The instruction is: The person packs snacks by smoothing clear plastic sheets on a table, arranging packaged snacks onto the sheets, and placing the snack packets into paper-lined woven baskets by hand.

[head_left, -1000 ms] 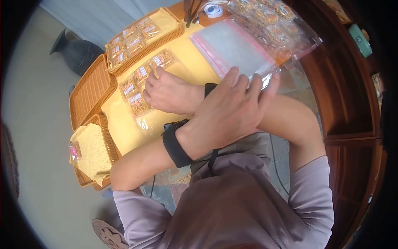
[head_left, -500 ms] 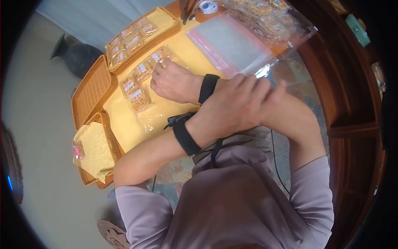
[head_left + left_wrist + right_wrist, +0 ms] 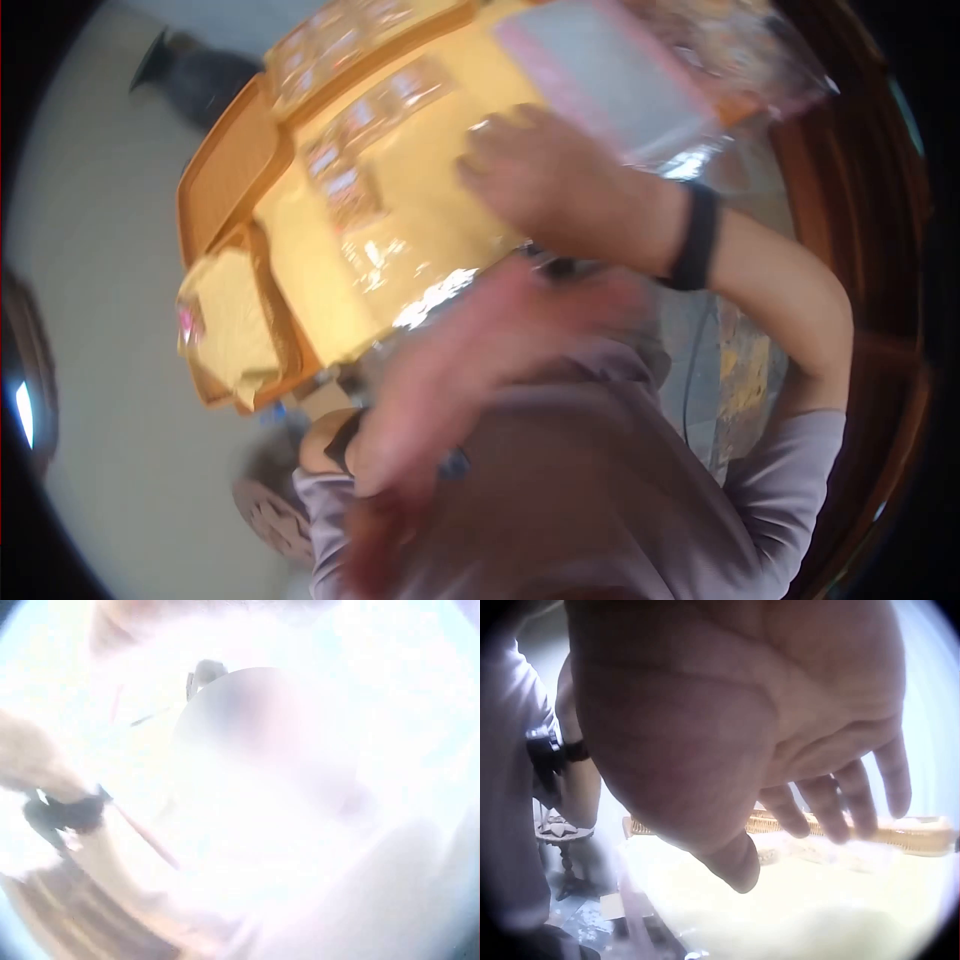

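Note:
My right hand [image 3: 560, 180] hovers over the yellow-covered table [image 3: 430, 190], to the right of several clear packs of a crunchy-looking snack [image 3: 355, 195] with white labels. In the right wrist view its fingers [image 3: 821, 810] hang apart and loosely bent, with nothing held. Smeared by motion, my left hand [image 3: 480, 350] is raised in front of the chest, thumb apart from the fingers, and no object shows in it. The left wrist view is mostly washed out. Shiny clear plastic [image 3: 435, 295] lies in front of the packs.
Flat clear bags with pink edges [image 3: 610, 75] lie at the back right, beside a large bag of packs [image 3: 740, 50]. Along the left stand a wicker tray [image 3: 225, 165], a filled tray [image 3: 375, 45] and a cloth-lined basket [image 3: 235, 320]. A dark vase [image 3: 200, 85] stands behind.
My left hand has left the right forearm it lay across and swung back toward the chest. The right hand has drawn rightward, away from the packs. The head view has shifted and blurred.

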{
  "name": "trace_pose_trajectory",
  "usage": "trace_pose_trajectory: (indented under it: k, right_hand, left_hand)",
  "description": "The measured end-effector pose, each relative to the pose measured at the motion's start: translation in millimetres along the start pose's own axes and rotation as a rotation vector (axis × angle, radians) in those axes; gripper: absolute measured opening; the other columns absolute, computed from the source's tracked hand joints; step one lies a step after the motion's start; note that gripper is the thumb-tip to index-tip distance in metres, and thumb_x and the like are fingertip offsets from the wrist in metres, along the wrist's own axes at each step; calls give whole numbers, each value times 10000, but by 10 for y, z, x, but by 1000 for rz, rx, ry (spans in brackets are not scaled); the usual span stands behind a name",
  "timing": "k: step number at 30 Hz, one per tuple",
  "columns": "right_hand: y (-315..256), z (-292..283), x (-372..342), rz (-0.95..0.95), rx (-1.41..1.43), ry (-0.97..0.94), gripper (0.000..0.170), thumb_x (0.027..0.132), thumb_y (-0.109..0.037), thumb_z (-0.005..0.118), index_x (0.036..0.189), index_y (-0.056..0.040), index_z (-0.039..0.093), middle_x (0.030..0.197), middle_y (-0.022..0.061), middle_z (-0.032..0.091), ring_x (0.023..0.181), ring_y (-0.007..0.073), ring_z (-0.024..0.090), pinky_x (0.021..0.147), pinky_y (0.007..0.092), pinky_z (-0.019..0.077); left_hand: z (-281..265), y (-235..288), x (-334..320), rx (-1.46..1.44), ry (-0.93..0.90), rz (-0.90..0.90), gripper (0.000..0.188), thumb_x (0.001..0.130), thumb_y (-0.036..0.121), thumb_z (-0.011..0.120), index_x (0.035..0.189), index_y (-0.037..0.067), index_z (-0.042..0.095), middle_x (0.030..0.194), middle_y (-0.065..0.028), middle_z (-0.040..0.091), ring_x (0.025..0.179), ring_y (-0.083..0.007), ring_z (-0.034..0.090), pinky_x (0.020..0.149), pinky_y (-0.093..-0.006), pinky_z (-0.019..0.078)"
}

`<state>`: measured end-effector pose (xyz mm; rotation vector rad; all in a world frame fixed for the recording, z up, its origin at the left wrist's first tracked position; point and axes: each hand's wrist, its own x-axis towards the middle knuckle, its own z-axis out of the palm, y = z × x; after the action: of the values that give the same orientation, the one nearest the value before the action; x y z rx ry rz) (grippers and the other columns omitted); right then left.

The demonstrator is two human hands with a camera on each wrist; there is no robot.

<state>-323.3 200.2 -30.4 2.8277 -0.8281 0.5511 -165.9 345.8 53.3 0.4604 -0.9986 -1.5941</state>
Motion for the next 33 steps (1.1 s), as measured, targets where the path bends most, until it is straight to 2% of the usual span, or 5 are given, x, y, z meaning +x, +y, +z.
trace_pose_trajectory:
  k: [16, 17, 18, 23, 33]
  right_hand:
    - [-449, -85, -884, 3, 572, -41, 286, 810, -71, 745, 1073, 17, 678, 1117, 151, 686, 983, 311, 685, 811, 407, 577]
    - [-524, -49, -931, 8, 573, -33, 286, 810, -71, 745, 1073, 17, 678, 1117, 151, 686, 983, 311, 685, 811, 407, 577]
    - [-610, -8, -962, 28, 567, -17, 288, 817, -73, 743, 1080, 28, 679, 1141, 158, 686, 1035, 317, 683, 856, 413, 580]
    - [-762, 140, -963, 131, 535, 11, 287, 826, -77, 739, 1076, 54, 687, 1213, 187, 678, 1178, 336, 662, 982, 433, 571]
    - [-952, 221, -749, 24, 477, 59, 325, 852, -99, 685, 1138, 52, 655, 1295, 199, 643, 1280, 359, 597, 1077, 461, 507]
  left_hand:
    - [-615, -406, -265, 600, -233, 139, 635, 842, 276, 801, 1349, -41, 586, 1332, -155, 622, 1271, -341, 581, 1060, -447, 483]
    - [-864, -322, -30, 1239, -243, 313, 647, 779, 402, 870, 1208, -34, 661, 1165, -192, 706, 997, -398, 722, 825, -427, 588]
    - [-964, -331, -10, 1665, -204, 233, 528, 782, 242, 858, 1192, -26, 660, 1206, -181, 680, 1114, -411, 671, 929, -450, 559]
    - [-1431, -519, 65, 1958, -209, 133, 417, 813, 92, 803, 1201, 4, 678, 1230, -168, 667, 1173, -383, 641, 962, -442, 544]
    - [-1556, -404, 132, 1599, -72, 88, 182, 812, -30, 760, 991, -27, 727, 1099, -141, 713, 1016, -324, 687, 825, -390, 571]
